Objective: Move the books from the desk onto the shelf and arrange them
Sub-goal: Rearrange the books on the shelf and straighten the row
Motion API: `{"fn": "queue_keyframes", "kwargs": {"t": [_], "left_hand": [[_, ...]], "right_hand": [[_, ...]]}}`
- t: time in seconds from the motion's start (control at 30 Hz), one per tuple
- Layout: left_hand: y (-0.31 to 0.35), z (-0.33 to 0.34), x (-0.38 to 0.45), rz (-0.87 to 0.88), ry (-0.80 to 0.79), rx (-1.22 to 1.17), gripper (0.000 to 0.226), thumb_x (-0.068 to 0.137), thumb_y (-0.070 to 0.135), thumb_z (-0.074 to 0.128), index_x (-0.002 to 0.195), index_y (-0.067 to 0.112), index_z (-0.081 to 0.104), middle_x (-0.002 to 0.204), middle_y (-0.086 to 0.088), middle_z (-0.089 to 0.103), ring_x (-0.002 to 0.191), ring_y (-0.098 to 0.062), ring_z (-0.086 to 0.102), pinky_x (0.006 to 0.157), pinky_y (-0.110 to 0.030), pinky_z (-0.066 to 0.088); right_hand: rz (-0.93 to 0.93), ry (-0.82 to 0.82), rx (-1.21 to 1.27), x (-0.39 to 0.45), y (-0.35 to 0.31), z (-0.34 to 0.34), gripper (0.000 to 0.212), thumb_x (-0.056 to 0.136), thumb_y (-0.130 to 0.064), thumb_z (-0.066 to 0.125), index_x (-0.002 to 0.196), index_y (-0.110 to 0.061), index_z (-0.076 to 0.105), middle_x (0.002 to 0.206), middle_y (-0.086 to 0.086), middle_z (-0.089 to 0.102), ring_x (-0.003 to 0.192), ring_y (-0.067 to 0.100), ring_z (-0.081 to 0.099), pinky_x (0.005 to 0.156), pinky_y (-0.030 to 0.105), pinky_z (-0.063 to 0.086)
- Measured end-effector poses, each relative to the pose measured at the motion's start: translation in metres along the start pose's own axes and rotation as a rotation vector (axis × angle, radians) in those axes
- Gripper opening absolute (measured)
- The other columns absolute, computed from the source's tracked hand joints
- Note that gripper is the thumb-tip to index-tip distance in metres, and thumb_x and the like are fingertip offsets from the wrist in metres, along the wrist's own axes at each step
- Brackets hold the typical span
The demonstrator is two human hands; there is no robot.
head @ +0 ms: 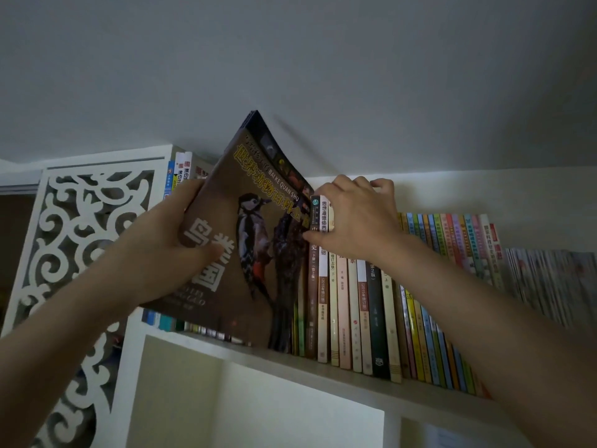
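Note:
A large brown bird book (255,240) with a woodpecker on its cover leans to the right on the white top shelf (323,367), its bottom edge on the board. My left hand (174,240) grips its left side, thumb across the cover. My right hand (358,218) rests on the tops of several upright books (352,318) just right of it, fingers hooked over their upper edges and thumb against a spine. A row of thin colourful books (452,250) continues to the right.
A white carved fretwork panel (74,240) closes the shelf's left end. More books (179,171) stand behind the big book at the left. Thin booklets (549,279) fill the far right. An open white compartment (258,409) lies below. The grey wall rises above.

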State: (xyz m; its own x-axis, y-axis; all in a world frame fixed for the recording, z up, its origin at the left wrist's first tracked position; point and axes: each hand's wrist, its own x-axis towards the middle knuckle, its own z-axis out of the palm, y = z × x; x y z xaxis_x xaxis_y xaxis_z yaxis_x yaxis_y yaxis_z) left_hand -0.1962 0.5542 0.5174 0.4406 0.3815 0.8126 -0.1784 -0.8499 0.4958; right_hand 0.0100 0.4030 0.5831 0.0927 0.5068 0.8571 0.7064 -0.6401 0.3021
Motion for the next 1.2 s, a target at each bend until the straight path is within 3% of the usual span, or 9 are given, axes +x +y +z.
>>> {"fn": "queue_keyframes", "kwargs": {"t": [0.3,0.37,0.43,0.57,0.73,0.87,0.97,1.1,1.2], "left_hand": [[0.009,0.088,-0.002,0.064,0.174,0.13,0.064,0.09,0.013,0.062,0.139,0.031,0.025,0.078,0.014,0.055,0.063,-0.005,0.06,0.047,-0.013,0.046],[0.003,0.12,-0.012,0.078,0.166,0.099,0.065,0.091,0.012,0.06,0.14,0.031,0.021,0.088,0.009,0.06,0.07,-0.008,0.063,0.055,-0.022,0.054],[-0.009,0.15,-0.021,0.1,0.216,0.087,0.058,0.093,0.014,0.056,0.14,0.028,0.024,0.116,0.001,0.059,0.096,-0.013,0.061,0.076,-0.033,0.057],[-0.03,0.182,-0.022,0.082,0.274,0.115,0.054,0.099,0.039,0.035,0.148,0.022,0.021,0.147,-0.004,0.033,0.133,-0.022,0.031,0.107,-0.053,0.038],[-0.033,0.167,-0.02,0.134,0.042,0.019,0.082,0.085,0.074,0.018,0.152,0.037,-0.011,0.161,0.017,-0.002,0.147,-0.015,-0.001,0.119,-0.049,0.014],[-0.052,0.127,-0.023,0.287,-0.199,-0.072,0.082,0.091,0.044,0.057,0.15,0.051,0.0,0.148,0.036,0.013,0.142,0.007,0.011,0.116,-0.038,0.029],[-0.06,0.123,-0.015,0.333,-0.166,0.11,0.089,0.082,0.04,0.067,0.149,0.053,0.01,0.14,0.049,0.007,0.137,0.005,0.015,0.114,-0.041,0.03],[-0.059,0.136,-0.002,0.503,0.04,0.524,0.089,0.067,0.063,0.056,0.145,0.025,0.037,0.156,0.008,0.032,0.136,-0.025,0.03,0.099,-0.053,0.037],[-0.054,0.142,0.002,0.464,0.095,0.623,0.098,0.055,0.065,0.067,0.141,0.025,0.041,0.155,0.0,0.034,0.137,-0.03,0.03,0.1,-0.055,0.036]], "right_hand": [[-0.012,-0.017,-0.015,0.001,0.0,0.0,0.071,0.076,-0.071,0.056,0.135,-0.032,0.047,0.128,-0.006,0.052,0.124,0.021,0.045,0.104,0.046,0.023],[-0.017,-0.039,-0.021,0.001,0.0,-0.001,0.073,0.076,-0.07,0.056,0.137,-0.031,0.045,0.131,-0.006,0.05,0.125,0.022,0.044,0.104,0.047,0.024],[-0.035,-0.061,-0.031,0.001,0.001,-0.002,0.076,0.076,-0.068,0.057,0.14,-0.03,0.043,0.134,-0.005,0.047,0.126,0.022,0.043,0.104,0.046,0.024],[-0.083,-0.08,-0.035,-0.001,0.004,-0.003,0.08,0.077,-0.069,0.058,0.144,-0.03,0.037,0.139,-0.005,0.043,0.129,0.021,0.041,0.104,0.045,0.027],[-0.105,-0.117,0.02,-0.005,0.011,-0.008,0.096,0.068,-0.076,0.064,0.146,-0.03,0.032,0.14,-0.007,0.042,0.128,0.017,0.043,0.102,0.043,0.033],[-0.029,-0.174,0.135,-0.007,0.021,-0.021,0.105,0.063,-0.068,0.076,0.148,-0.026,0.031,0.142,-0.007,0.047,0.127,0.016,0.048,0.106,0.045,0.038],[-0.006,-0.184,0.248,-0.007,0.026,-0.024,0.101,0.061,-0.059,0.083,0.145,-0.026,0.037,0.13,-0.007,0.058,0.114,0.014,0.056,0.098,0.043,0.047],[-0.003,-0.174,0.301,-0.005,0.03,-0.022,0.09,0.058,-0.055,0.085,0.134,-0.027,0.047,0.109,-0.012,0.064,0.095,0.009,0.061,0.085,0.037,0.054],[-0.011,-0.172,0.336,-0.003,0.033,-0.019,0.088,0.056,-0.058,0.084,0.131,-0.028,0.049,0.106,-0.013,0.064,0.093,0.008,0.062,0.083,0.038,0.055]]}}
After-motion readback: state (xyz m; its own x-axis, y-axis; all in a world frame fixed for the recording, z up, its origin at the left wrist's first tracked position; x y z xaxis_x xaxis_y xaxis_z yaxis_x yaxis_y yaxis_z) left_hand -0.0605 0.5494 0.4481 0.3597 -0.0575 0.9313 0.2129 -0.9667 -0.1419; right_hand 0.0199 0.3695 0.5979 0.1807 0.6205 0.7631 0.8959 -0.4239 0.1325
